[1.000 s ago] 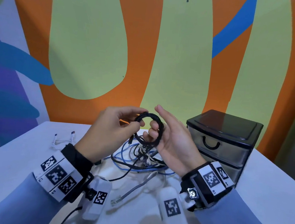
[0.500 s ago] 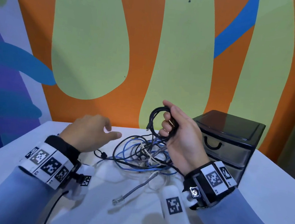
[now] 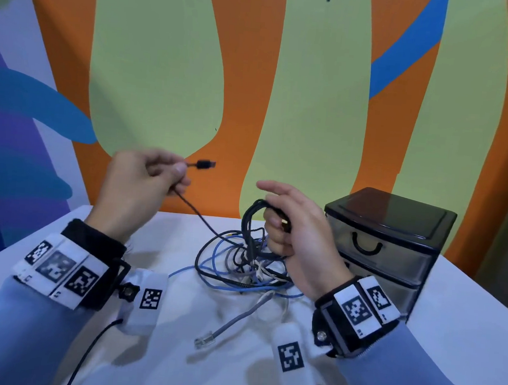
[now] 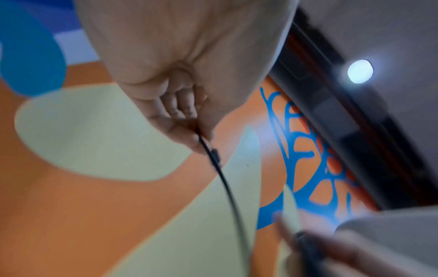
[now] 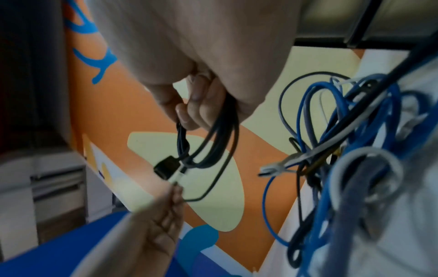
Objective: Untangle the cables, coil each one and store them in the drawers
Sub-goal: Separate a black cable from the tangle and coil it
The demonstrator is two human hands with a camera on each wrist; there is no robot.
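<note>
My right hand (image 3: 287, 222) grips a small coil of black cable (image 3: 252, 215) above a tangle of blue, black and grey cables (image 3: 241, 264) on the white table (image 3: 465, 315). The right wrist view shows that black coil (image 5: 213, 131) looped through my curled fingers. My left hand (image 3: 144, 183) is raised at the left and pinches the free end of a black cable (image 3: 196, 212), whose plug (image 3: 205, 164) sticks out to the right. In the left wrist view the black cable (image 4: 225, 183) runs down from my pinching fingers (image 4: 184, 116). A black drawer unit (image 3: 388, 242) stands at the right, drawers closed.
A grey network cable with a clear plug (image 3: 204, 339) trails toward the table's front. A painted orange and green wall (image 3: 314, 106) rises right behind the table. White wrist camera housings (image 3: 292, 365) hang below both wrists.
My left hand let go of the coil, dropped toward the table, then rose holding the cable's plug end. My right hand kept the coil and turned it upright.
</note>
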